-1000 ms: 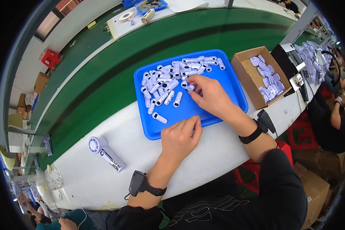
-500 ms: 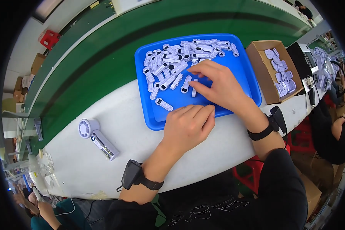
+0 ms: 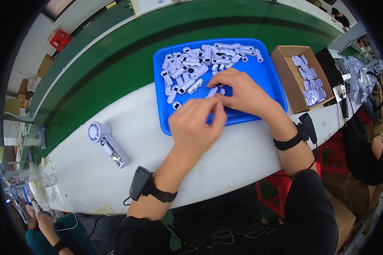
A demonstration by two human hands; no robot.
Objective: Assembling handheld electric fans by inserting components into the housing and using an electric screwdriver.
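Note:
A blue tray (image 3: 268, 89) lies on the white table and holds several pale lilac plastic parts (image 3: 191, 68), heaped mostly at its far side. My right hand (image 3: 247, 95) rests inside the tray, its fingertips pinching one of the parts (image 3: 212, 91) near the tray's middle. My left hand (image 3: 193, 129) hovers over the tray's near edge, fingers curled, their tips close to my right thumb. Whatever lies between those fingers is hidden. A black device is strapped to my left wrist (image 3: 141, 182), and a black band circles my right wrist.
An open cardboard box (image 3: 285, 80) with more pale parts stands right of the tray. A small handheld fan (image 3: 106, 142) lies on the table (image 3: 115, 187) at the left. A green conveyor belt (image 3: 115, 63) runs behind. A black gadget (image 3: 307, 125) sits near my right wrist. Another person sits at the far right.
My left hand has lifted off the tray's near edge and curled its fingers toward my right hand. My right hand has stayed on the parts in the tray.

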